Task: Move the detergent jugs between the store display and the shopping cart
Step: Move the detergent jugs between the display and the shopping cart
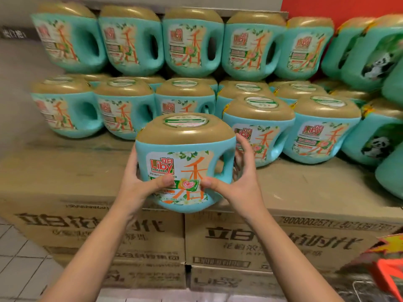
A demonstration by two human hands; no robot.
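Observation:
A teal detergent jug (185, 158) with a gold cap and a Liby label is upright at the front edge of the cardboard display (65, 177). My left hand (139, 182) grips its left side, thumb on the label. My right hand (237, 182) grips its right side at the handle, thumb on the label front. Whether the jug's base rests on the cardboard or hangs just off the edge I cannot tell. Behind it several identical jugs (259, 127) stand in rows, with a second tier (192, 44) stacked above.
Stacked printed cartons (283, 243) form the display base below the jug. Greener panda-label jugs (377, 142) crowd the right side. A red and wire object, perhaps a cart (388, 277), shows at the bottom right corner. White floor tiles (19, 258) lie at the bottom left.

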